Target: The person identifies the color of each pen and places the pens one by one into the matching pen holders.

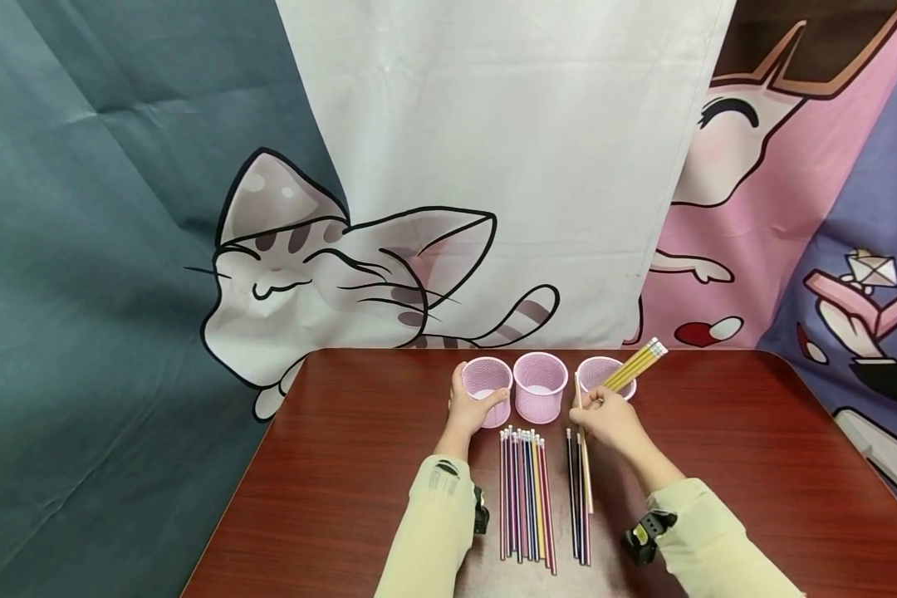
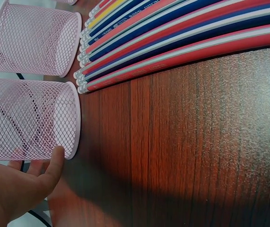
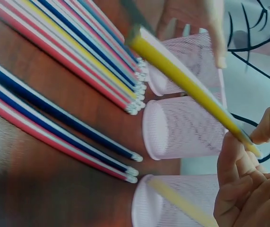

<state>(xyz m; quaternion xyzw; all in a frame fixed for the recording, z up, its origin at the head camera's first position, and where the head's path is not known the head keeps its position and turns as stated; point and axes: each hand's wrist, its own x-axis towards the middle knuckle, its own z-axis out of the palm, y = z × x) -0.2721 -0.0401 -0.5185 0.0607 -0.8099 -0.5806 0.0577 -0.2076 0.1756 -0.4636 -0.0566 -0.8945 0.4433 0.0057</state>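
My left hand (image 1: 467,411) grips the leftmost pink mesh pen cup (image 1: 498,414), with the thumb (image 2: 55,165) along its side near the base. The cup stands upright on the table. My right hand (image 1: 611,422) pinches a yellow pencil (image 3: 187,90) with a white stripe near its upper end. That pencil slants down over a small group of pencils. Behind the right hand is the rightmost pink mesh cup (image 1: 596,365), with several yellow pencils (image 1: 639,364) leaning in it to the right. Between these two stands the middle pink mesh cup (image 1: 541,405).
A row of several striped pencils (image 1: 526,498), red, blue and yellow, lies in front of the cups. To its right lie 3 dark blue and red pencils (image 1: 578,498). The brown table (image 1: 344,465) ends at a printed cloth backdrop (image 1: 508,166).
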